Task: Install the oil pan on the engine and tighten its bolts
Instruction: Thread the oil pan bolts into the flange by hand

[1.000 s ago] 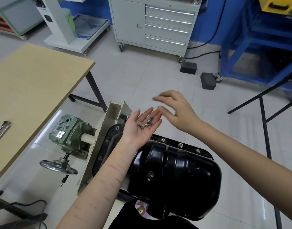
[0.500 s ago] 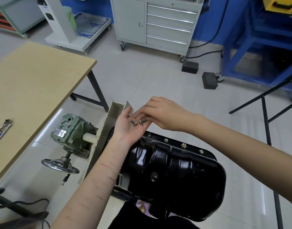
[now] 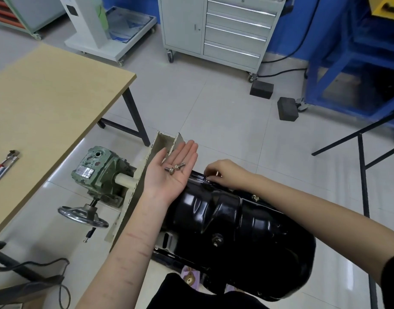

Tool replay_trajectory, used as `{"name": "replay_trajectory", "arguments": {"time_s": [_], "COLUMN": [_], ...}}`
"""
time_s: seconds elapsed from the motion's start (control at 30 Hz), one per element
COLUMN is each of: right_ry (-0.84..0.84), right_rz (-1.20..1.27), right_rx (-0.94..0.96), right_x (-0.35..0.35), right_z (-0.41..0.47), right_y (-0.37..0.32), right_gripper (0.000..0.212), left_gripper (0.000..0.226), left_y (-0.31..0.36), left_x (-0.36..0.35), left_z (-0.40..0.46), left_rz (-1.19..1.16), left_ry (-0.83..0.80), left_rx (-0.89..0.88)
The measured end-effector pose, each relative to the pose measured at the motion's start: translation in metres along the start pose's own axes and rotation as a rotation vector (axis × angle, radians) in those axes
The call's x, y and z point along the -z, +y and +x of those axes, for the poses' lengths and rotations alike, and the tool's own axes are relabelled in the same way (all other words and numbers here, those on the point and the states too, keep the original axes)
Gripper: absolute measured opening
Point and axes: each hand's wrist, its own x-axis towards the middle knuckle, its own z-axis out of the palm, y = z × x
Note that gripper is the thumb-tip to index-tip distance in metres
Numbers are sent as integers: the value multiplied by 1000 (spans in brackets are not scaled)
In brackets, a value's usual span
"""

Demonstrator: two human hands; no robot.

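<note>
Oil pan (image 3: 242,221), glossy black, seated sump-upward on the engine stand (image 3: 135,186) in the lower centre of the head view, its drain plug (image 3: 217,239) facing the camera and a fitted flange bolt (image 3: 255,198) visible on the far rim. Left hand (image 3: 174,169) held palm-up over the pan's far left corner, fingers extended and close together, flat rather than curled; two loose bolts (image 3: 175,167) lie in the palm, touching no finger. Right hand (image 3: 225,172) lowered onto the far flange of the pan, fingertips (image 3: 208,172) pinched together on a small bolt (image 3: 217,173) at the rim; whether its thread has entered a hole cannot be told. Green gearbox (image 3: 97,172) with handwheel (image 3: 83,216) stands just left of the stand. Wooden workbench (image 3: 46,103) at left carries pliers (image 3: 5,163) near its edge. Grey drawer cabinet (image 3: 220,30) and two black blocks (image 3: 274,97) occupy the tiled floor beyond.
</note>
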Motion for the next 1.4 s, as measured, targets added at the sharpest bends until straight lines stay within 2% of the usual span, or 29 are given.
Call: {"name": "replay_trajectory", "arguments": {"time_s": [0.17, 0.53, 0.87, 1.27, 1.4], "right_ry": [-22, -116, -105, -202, -185], "right_rz": [-211, -466, -733, -701, -732], "right_rx": [61, 183, 220, 265, 276], "right_x": [-2, -3, -8, 0, -1], "right_z": [3, 6, 14, 12, 11], "right_y": [4, 2, -10, -11, -12], "right_gripper": [25, 27, 26, 25, 25], "left_gripper": [48, 41, 41, 41, 41], "left_y": [-1, -2, -3, -4, -4], "left_x": [1, 1, 2, 2, 2], "left_z": [1, 2, 2, 2, 2], "left_rz": [-18, 29, 60, 66, 73], "left_ry": [-13, -11, 0, -4, -1], "left_rx": [-5, -19, -39, -45, -48]}}
